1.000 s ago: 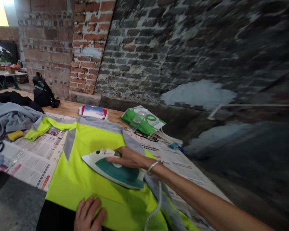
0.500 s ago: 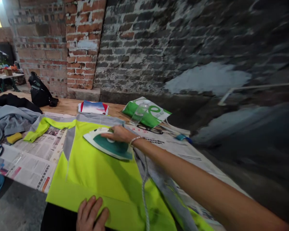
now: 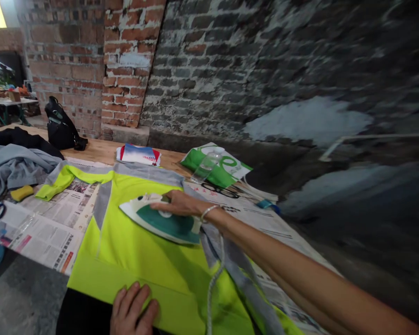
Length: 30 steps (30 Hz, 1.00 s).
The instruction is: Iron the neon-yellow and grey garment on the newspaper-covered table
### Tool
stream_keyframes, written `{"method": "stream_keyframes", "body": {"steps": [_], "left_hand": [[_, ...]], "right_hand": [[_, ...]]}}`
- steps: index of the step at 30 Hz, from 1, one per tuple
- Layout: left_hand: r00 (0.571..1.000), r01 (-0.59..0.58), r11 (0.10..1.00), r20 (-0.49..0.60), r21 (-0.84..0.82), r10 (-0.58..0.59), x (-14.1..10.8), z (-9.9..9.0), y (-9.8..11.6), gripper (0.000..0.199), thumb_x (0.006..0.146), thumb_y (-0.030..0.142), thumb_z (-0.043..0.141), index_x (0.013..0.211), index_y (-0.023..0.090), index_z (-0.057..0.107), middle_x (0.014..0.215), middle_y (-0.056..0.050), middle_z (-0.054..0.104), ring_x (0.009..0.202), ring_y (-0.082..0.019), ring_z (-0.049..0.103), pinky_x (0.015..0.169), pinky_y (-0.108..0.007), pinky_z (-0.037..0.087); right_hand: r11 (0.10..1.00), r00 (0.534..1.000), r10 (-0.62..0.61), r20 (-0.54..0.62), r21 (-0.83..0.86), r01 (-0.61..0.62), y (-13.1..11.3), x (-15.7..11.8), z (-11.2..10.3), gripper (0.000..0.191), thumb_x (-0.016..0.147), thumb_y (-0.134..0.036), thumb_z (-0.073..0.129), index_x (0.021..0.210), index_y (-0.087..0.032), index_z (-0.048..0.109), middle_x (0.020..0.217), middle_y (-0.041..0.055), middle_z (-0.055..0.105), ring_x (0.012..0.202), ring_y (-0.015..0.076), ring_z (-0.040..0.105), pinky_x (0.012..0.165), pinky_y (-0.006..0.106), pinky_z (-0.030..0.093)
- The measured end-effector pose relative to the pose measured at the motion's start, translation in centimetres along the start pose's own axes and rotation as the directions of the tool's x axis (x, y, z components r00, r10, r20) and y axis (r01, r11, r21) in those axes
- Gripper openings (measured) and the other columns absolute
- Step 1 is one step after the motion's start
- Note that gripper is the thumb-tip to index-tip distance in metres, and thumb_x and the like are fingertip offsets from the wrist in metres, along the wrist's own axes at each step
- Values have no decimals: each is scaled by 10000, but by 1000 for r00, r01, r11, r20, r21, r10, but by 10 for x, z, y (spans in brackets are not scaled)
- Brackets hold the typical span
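The right hand (image 3: 178, 203) is gripping a green-and-white steam iron (image 3: 164, 224), which is resting on a neon-yellow shirt (image 3: 125, 251) spread over newspaper (image 3: 45, 237); the open left hand (image 3: 134, 309) is pressing the shirt's near edge.

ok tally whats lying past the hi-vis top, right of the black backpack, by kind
folded printed cloth: 1
green and white bag: 1
clear drinking glass: 1
eyeglasses: 1
small blue item: 1
total: 5
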<state>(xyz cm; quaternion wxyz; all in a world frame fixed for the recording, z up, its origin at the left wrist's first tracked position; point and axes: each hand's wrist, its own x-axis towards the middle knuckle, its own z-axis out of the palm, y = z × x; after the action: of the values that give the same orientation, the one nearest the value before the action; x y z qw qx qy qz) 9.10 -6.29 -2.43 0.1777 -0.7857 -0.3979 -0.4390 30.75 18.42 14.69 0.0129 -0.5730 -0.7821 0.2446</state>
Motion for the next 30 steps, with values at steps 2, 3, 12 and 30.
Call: {"method": "stream_keyframes", "body": {"steps": [2,3,12,30], "left_hand": [[1000,11,1000,4,4,-11,4,-2,1,350,926,121,461,1126,243,721,1216,-3,738,1314,-156,569,1212,-320,293],[1000,11,1000,2,10,-11,5,-4,1,351,923,123,463,1131,249,717,1213,-1,738,1297,-150,579,1208,-313,295],[1000,-28,999,-6,37,28,7,-6,-2,348,916,144,477,1150,264,704,1196,-16,742,1261,-154,603,1154,-306,367],[987,123,991,-100,-60,-129,-13,19,11,372,961,106,405,1118,237,717,1155,-43,759,1361,-165,535,1200,-354,340]], "right_hand": [[994,992,-107,58,-1,108,-15,-33,13,741,706,-902,532,750,-175,671,733,39,681,678,169,601,546,241,377],[988,985,-151,79,-7,152,-23,-48,18,732,720,-890,531,769,-175,677,743,41,687,687,171,606,548,239,368],[971,987,-163,-7,-181,159,-42,-62,26,648,807,-829,527,846,-208,708,805,72,746,726,195,660,591,248,378],[958,939,252,-235,-77,-276,18,84,-34,733,800,-826,552,942,-136,754,841,134,742,772,251,691,706,307,507]]}}
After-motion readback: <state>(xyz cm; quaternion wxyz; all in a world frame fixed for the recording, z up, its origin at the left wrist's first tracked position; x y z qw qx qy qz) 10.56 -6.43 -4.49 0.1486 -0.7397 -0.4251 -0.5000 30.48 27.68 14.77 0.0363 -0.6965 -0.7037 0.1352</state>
